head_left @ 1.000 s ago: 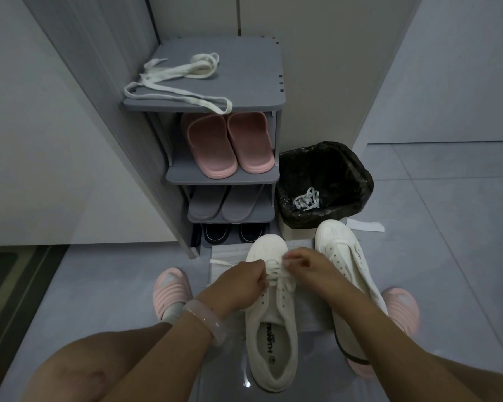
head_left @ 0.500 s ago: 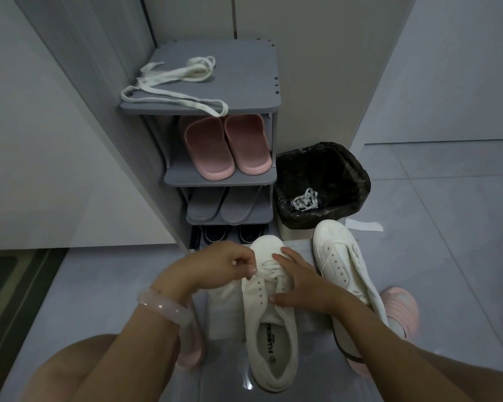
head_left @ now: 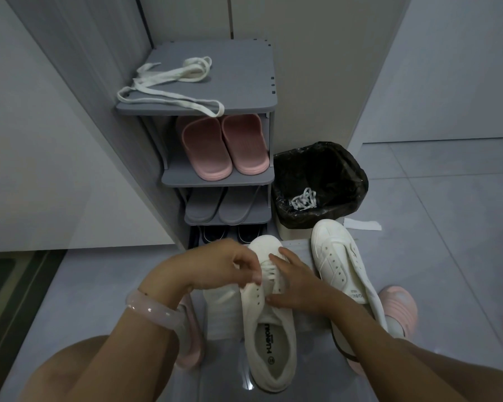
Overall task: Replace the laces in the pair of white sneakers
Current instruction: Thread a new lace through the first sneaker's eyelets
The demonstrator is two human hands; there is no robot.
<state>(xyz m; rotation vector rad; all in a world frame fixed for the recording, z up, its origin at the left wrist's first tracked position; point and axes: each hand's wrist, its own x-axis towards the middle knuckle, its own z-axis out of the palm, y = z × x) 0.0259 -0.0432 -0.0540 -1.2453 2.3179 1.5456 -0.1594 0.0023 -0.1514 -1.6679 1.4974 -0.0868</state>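
Observation:
Two white sneakers stand on the floor in front of me. The left sneaker carries a white lace across its front eyelets. My left hand is curled over the sneaker's left side, fingers pinched on the lace. My right hand lies flat on the sneaker's right side, fingers spread, pressing it down. The right sneaker has bare eyelets and stands untouched. A loose white lace is spread on the top of the grey shoe rack.
The rack holds pink slippers, grey slippers and dark shoes below. A black-lined bin with an old white lace stands right of it. A white paper scrap lies beyond the right sneaker. My pink slippers flank the sneakers.
Both hands had been pulling the lace at the sneaker's middle. My left hand shifted forward and left over the toe area; my right hand opened and flattened onto the sneaker's side.

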